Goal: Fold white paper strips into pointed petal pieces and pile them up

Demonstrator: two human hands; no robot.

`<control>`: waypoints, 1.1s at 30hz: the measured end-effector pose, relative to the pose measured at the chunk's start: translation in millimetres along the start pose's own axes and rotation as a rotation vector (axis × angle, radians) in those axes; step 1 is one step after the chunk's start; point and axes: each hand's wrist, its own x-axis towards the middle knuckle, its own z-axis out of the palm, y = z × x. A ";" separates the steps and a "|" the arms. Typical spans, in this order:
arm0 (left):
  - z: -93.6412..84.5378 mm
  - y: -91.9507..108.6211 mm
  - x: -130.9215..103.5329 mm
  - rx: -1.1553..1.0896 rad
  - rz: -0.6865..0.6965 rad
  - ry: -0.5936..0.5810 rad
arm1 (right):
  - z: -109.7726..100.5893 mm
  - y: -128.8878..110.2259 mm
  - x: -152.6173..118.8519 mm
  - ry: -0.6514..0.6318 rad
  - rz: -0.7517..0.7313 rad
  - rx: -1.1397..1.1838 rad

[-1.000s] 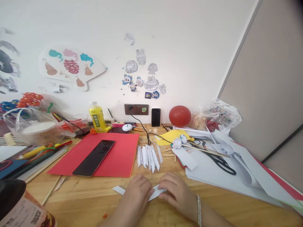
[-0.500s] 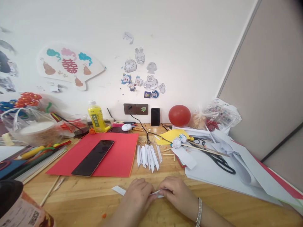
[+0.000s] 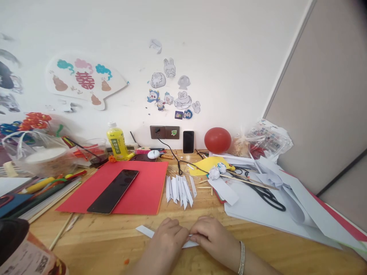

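Note:
A narrow white paper strip (image 3: 145, 230) lies low over the wooden table near its front edge, its left end sticking out past my left hand (image 3: 169, 238). The fingers of that hand are closed on the strip. My right hand (image 3: 210, 236), with a silvery bracelet on the wrist, pinches the strip from the other side, fingertips close to those of the left. A bit of the strip shows below the fingertips. Behind the hands, several folded white paper pieces (image 3: 179, 191) lie in a row.
On the left are a red sheet (image 3: 143, 191) bearing a black phone (image 3: 114, 191), and a dark-lidded cup (image 3: 28, 248). White sheets (image 3: 243, 206) and black scissors (image 3: 269, 198) lie right. A yellow bottle (image 3: 117, 142) and red balloon (image 3: 217, 140) stand behind.
My right fingertips have shifted slightly left, nearer my left fingers. The strip between them sits lower and flatter, with more of it showing under the right fingers.

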 end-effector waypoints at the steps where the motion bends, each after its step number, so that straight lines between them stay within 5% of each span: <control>1: 0.0 -0.8 -0.4 -0.003 0.003 0.002 | -0.1 0.7 -0.3 -0.007 -0.009 -0.013; 10: -15.4 -11.1 -2.2 -0.340 -0.287 -0.128 | -13.4 6.0 -3.4 -0.012 -0.046 0.016; 26: -14.6 5.6 -2.9 -0.403 -0.392 -0.212 | -6.7 -0.9 -4.1 0.032 -0.075 -0.024; 33: -21.0 8.8 -0.1 -0.660 -0.425 -0.346 | -1.8 -1.1 -6.6 0.051 -0.245 -0.109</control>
